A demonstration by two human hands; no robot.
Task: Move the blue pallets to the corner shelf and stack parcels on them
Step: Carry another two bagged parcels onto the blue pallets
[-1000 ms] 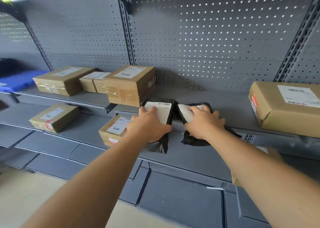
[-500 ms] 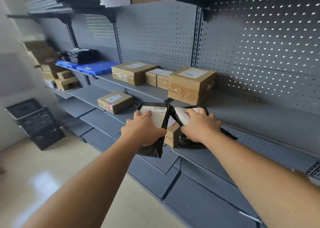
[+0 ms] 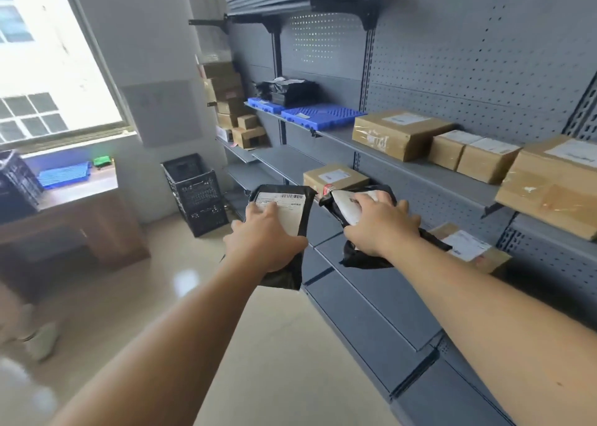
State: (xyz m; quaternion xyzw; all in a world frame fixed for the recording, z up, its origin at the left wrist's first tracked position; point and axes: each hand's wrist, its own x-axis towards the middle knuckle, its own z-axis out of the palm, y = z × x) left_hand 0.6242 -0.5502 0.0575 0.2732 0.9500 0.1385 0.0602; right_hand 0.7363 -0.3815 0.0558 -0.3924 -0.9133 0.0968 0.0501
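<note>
Two black mailers are being held clear of the shelves: the left hand is gripping a flat mailer, long axis pointing away, label up; the right hand is clutching a crumpled mailer. Blue pallets are lying at the shelf's far corner end.

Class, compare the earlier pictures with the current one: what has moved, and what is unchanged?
Both black bag parcels have come off the shelf: the left hand carries the flat parcel, the right hand the crumpled parcel, and the view has swung left toward the blue pallets. Each grip is unchanged; the cardboard boxes stayed put.
</note>
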